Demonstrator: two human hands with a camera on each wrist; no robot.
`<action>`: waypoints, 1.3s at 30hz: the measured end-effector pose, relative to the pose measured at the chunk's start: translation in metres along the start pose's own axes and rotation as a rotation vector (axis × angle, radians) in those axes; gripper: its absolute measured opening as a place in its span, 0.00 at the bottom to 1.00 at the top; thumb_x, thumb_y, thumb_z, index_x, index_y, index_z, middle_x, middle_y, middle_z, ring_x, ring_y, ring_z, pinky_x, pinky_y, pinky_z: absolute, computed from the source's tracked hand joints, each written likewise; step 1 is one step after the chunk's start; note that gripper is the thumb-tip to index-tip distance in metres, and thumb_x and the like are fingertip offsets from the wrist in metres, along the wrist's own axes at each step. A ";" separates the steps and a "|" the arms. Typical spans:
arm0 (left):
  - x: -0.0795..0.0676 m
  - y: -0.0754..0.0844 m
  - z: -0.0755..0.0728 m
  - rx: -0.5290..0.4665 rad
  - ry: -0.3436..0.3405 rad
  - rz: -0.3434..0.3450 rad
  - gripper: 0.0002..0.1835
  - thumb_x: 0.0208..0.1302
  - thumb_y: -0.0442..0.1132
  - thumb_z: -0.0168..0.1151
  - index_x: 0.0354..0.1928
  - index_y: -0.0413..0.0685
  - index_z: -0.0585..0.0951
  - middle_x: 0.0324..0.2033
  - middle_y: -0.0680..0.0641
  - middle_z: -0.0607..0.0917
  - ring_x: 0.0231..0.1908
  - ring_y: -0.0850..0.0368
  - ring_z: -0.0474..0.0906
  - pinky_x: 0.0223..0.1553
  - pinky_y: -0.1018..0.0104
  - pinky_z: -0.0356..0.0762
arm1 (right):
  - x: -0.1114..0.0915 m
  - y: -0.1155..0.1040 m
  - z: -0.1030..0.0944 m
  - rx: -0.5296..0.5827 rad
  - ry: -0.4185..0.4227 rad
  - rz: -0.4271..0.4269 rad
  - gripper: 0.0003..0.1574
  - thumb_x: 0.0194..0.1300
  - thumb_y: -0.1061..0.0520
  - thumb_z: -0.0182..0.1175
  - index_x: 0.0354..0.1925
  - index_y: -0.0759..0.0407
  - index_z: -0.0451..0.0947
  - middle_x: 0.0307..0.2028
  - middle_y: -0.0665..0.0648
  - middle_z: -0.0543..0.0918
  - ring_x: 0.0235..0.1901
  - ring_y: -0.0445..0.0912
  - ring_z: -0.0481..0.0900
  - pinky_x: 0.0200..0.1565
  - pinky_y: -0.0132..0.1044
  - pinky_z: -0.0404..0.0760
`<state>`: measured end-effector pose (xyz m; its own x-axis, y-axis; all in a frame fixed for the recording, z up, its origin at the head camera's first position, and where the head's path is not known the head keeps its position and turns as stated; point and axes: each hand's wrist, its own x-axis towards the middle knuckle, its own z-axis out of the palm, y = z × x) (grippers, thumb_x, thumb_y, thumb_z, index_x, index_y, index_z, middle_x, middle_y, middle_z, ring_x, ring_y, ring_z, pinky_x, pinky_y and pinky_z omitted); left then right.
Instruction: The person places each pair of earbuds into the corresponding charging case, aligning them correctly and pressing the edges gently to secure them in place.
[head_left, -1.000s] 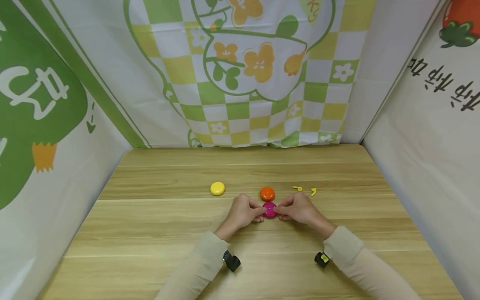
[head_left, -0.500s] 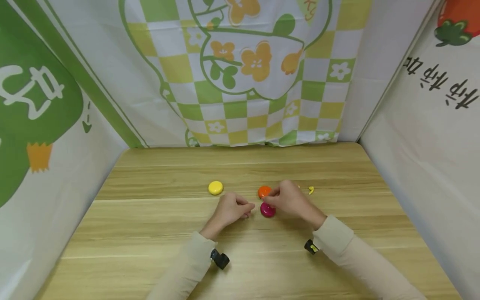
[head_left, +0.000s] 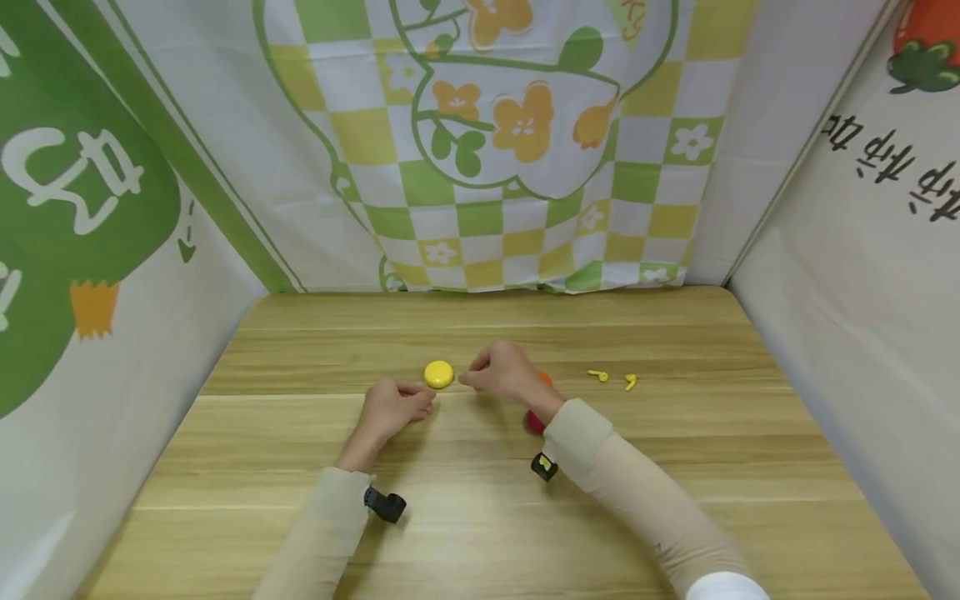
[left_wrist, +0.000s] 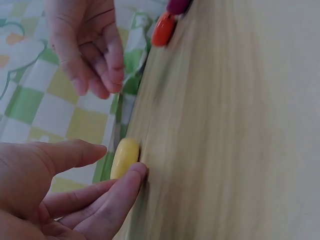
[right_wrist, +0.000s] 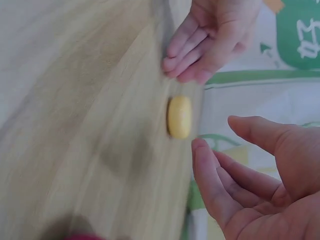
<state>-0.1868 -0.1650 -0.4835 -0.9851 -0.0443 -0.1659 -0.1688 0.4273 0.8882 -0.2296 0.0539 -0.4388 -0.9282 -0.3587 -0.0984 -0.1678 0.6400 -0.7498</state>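
A round, glossy yellow disc (head_left: 438, 374) lies on the wooden table between the two hands. The left hand (head_left: 390, 408) is just to its near left, thumb and fingers apart; in the left wrist view its fingertips overlap the yellow disc (left_wrist: 125, 155). From the right, the right hand (head_left: 504, 371) is close by with parted fingers, and the right wrist view shows a gap between them and the disc (right_wrist: 179, 117). Behind the right wrist, an orange disc (head_left: 546, 379) and a magenta disc (head_left: 535, 422) are partly hidden. Neither hand holds anything.
Two small yellow earbuds (head_left: 602, 377) lie apart on the right side of the table (head_left: 465, 533). A checked, printed cloth (head_left: 480, 221) hangs along the back edge, with printed white sheets at both sides. Each wrist wears a small black camera (head_left: 386, 505).
Both hands have left the magenta disc and moved left to the yellow one. The right hand passed over the orange disc. The discs remain in place on the table.
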 end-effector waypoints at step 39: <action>0.032 0.030 -0.023 -0.341 -0.350 -0.098 0.21 0.72 0.35 0.68 0.57 0.21 0.81 0.37 0.44 0.93 0.39 0.56 0.92 0.47 0.67 0.89 | 0.040 -0.011 -0.017 0.230 -0.191 0.111 0.17 0.65 0.53 0.76 0.47 0.63 0.91 0.44 0.60 0.93 0.49 0.57 0.91 0.59 0.49 0.87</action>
<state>-0.2238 -0.1744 -0.4517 -0.9043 0.2614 -0.3375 -0.3183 0.1138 0.9411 -0.2703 0.0440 -0.4235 -0.8538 -0.4302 -0.2932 0.0310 0.5203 -0.8535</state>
